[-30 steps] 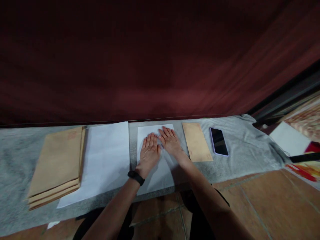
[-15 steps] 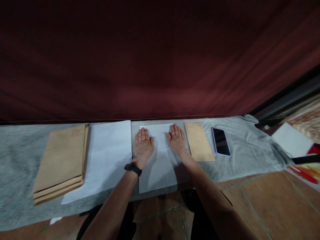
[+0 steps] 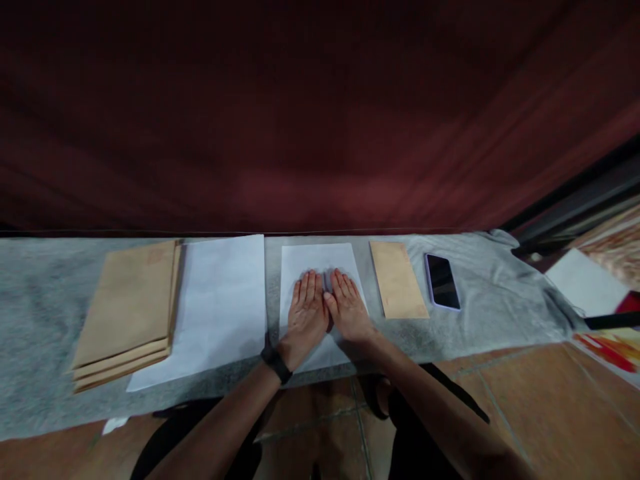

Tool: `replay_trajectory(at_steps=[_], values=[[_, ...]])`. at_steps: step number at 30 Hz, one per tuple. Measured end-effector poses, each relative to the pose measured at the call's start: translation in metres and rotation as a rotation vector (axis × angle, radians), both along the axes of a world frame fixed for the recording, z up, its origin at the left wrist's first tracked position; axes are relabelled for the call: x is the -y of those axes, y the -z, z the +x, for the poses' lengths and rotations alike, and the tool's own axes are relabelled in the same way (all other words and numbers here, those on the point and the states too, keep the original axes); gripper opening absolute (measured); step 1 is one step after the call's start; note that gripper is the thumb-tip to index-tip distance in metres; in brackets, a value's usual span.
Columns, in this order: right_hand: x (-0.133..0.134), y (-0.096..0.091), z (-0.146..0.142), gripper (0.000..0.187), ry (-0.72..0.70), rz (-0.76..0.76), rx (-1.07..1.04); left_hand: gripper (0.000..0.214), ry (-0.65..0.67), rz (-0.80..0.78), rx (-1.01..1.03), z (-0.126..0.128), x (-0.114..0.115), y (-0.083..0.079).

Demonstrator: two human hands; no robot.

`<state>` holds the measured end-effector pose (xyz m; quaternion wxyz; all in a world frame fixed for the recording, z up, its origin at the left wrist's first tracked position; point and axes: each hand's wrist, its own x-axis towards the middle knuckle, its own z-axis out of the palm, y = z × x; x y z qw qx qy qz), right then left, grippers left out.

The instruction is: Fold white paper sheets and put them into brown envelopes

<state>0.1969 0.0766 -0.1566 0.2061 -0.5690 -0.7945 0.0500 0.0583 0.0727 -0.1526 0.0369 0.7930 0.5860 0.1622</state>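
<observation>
A white sheet of paper (image 3: 317, 257) lies before me on the grey cloth, its middle covered by both hands. My left hand (image 3: 309, 305), with a black band on the wrist, rests flat on it, fingers pointing away from me. Close beside it, my right hand (image 3: 349, 308) also presses flat on the sheet, its thumb reaching toward the left hand. Neither hand grips anything. Right of the sheet is a small brown envelope (image 3: 399, 280). To the left lies a larger stack of white paper (image 3: 220, 300), partly under several big brown envelopes (image 3: 127, 303).
A phone (image 3: 443, 283) in a light purple case lies right of the small envelope. Grey cloth (image 3: 505, 293) covers the narrow surface, and a dark red curtain (image 3: 320, 167) hangs behind it. The floor is brown tile (image 3: 545, 400).
Both hands have slid toward me from the sheet's far edge and come together at its middle. The papers, envelopes and phone stay in place.
</observation>
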Motion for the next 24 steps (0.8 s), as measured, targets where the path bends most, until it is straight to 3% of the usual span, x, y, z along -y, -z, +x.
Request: replay_trajectory(at_steps=[9,19,24], values=[[0.011,0.0,0.019,0.062,0.063,0.013,0.101,0.061,-0.054,0.023,-0.049,-0.017,-0.002,-0.001],[0.02,0.007,0.041,0.065,0.103,0.059,0.066,0.065,-0.115,0.034,-0.011,-0.038,0.0,0.002],[0.029,0.0,0.042,0.065,0.048,0.055,0.025,0.065,-0.084,0.093,0.016,-0.033,0.009,-0.008]])
